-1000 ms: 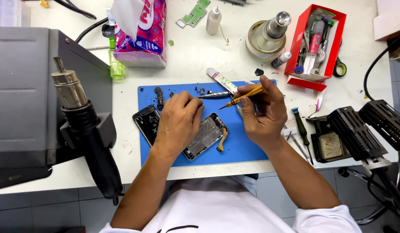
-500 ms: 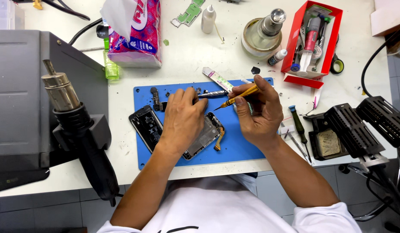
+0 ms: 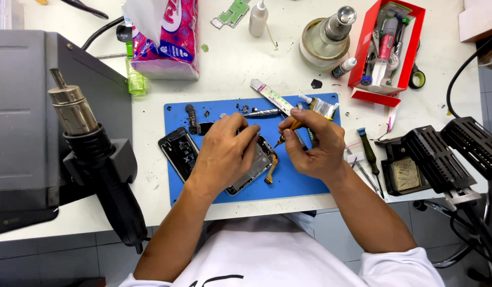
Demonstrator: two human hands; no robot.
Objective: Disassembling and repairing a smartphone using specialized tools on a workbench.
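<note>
We see the opened phone (image 3: 255, 169) lying on the blue mat (image 3: 304, 183), near the mat's middle; our left hand (image 3: 223, 154) presses down on it, grip closed over its upper edge; our right hand (image 3: 313, 142), just right of the phone, pinches a yellow-handled tool (image 3: 288, 131), tip beside the phone; another dark phone part (image 3: 178, 151) lies at the mat's left edge; a red tool box (image 3: 387, 48) stands on the desk (image 3: 230, 69) beyond the mat.
</note>
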